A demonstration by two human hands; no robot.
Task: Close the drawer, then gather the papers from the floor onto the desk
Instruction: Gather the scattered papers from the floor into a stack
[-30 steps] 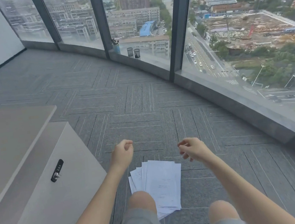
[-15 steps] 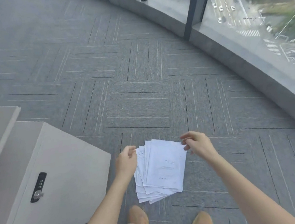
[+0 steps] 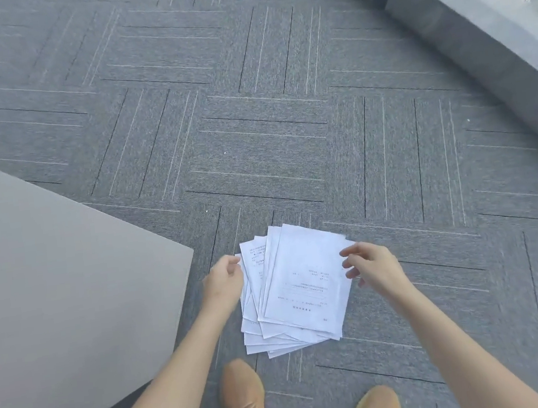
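A fanned pile of white printed papers [image 3: 300,288] lies on the grey carpet in front of my feet. My left hand [image 3: 224,282] is at the pile's left edge, fingers curled, touching the outer sheets. My right hand [image 3: 370,267] is at the pile's upper right corner, fingers spread and bent over the top sheet's edge. Neither hand has lifted a sheet. The grey drawer cabinet [image 3: 58,290] stands to the left, its front flush and shut, with the lock just at the frame's left edge.
My two tan shoes [image 3: 246,406] stand just behind the papers. A curved grey window sill [image 3: 479,52] with glass above runs along the upper right. Grey patterned carpet [image 3: 250,121] stretches beyond the papers.
My head has tilted down, so the window and desk top have left the view. Both hands have dropped from above the pile to its left and right edges.
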